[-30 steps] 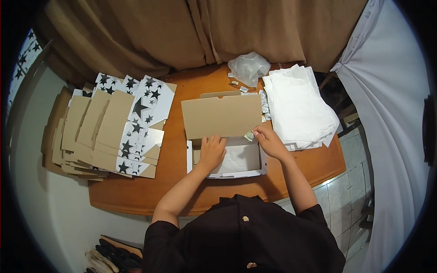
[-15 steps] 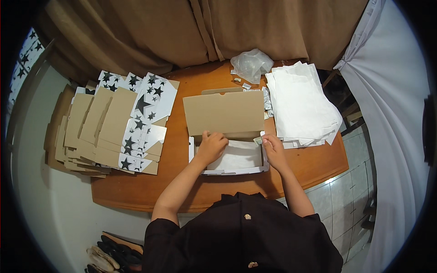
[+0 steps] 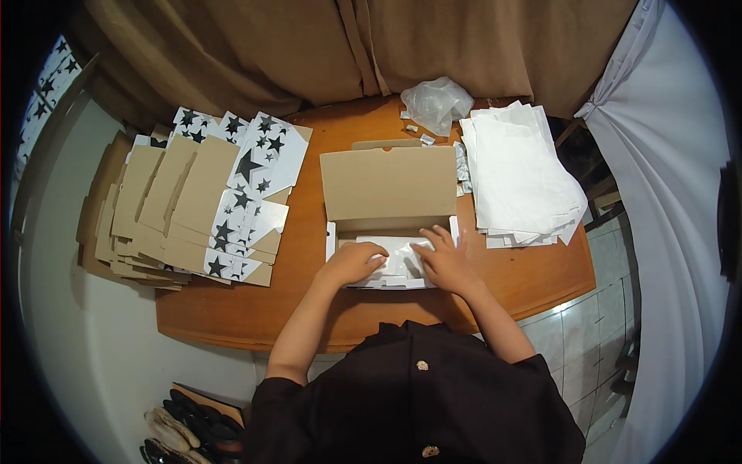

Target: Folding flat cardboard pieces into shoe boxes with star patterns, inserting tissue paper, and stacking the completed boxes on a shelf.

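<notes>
In front of me an open cardboard box (image 3: 388, 183), brown inside with white outer edges, has its lid raised at the back. White paper (image 3: 402, 249) lies inside it, creased at the middle. My left hand (image 3: 352, 264) reaches over the box's left side, its fingers and thumb closed on the paper. Over the right part of the paper is my right hand (image 3: 446, 261), its fingers spread and the fingertips touching the sheet. No small packet shows in either hand.
Flattened brown boxes with black stars (image 3: 193, 193) are stacked at the left. A pile of white paper sheets (image 3: 522, 174) lies at the right. Behind the box are a clear plastic bag (image 3: 438, 104) and several small packets (image 3: 462, 166). Brown curtain (image 3: 232, 54) hangs behind the table.
The small packet in my right hand is out of sight. My right hand has moved left and inward over the paper, and my left hand has lowered toward the box's front.
</notes>
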The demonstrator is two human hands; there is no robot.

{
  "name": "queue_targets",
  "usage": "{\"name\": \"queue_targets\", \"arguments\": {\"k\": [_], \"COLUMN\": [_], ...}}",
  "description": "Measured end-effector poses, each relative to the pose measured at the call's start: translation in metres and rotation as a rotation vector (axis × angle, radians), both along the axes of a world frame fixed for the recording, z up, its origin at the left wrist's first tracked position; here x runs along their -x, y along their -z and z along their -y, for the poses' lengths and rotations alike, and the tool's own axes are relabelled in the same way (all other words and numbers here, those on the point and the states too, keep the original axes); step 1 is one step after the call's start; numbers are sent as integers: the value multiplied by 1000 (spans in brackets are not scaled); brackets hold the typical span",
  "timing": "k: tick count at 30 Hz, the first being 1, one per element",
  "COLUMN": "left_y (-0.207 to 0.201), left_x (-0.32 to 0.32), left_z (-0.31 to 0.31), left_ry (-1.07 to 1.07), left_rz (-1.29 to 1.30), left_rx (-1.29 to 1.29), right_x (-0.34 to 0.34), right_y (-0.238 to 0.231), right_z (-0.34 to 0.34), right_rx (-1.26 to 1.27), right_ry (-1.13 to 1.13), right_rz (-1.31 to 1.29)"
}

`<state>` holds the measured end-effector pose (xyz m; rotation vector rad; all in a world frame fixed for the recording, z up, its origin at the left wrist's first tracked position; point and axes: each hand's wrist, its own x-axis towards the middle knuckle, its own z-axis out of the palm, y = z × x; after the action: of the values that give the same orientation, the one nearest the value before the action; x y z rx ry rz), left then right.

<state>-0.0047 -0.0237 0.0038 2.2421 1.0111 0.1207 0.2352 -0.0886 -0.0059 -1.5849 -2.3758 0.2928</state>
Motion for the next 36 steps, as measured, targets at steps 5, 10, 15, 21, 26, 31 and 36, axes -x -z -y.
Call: {"name": "queue_targets", "arguments": {"k": [5,10,15,21,26,31,36], "left_y": [-40,-22,37,38,66,92,95], "left_x": [18,19,12,2,-8,-12,-16], "left_z": [31,66,79,79,97,105,116], "left_ry": [-202,-87,-51,-148,-260,-373,-342], "left_rz": [127,83,-9,15,50,125,100], "left_rx": [-205,-284,-429,-674,-980,-1239,-1164], "right_x": [-10,-32,-32,-30,-18,-9,-5], "right_y": [-17,18,20,-25,-26,-32,-18], "right_z": [-7,-36,-72,-60,-37,-12,9], "right_rx": [-44,-113,138,249,93,38,-21], "right_ry": [356,473,501,518,333,276,387], "right_rz": [-242,-576,-1321,-1236,-1170,-1312,-1215]}}
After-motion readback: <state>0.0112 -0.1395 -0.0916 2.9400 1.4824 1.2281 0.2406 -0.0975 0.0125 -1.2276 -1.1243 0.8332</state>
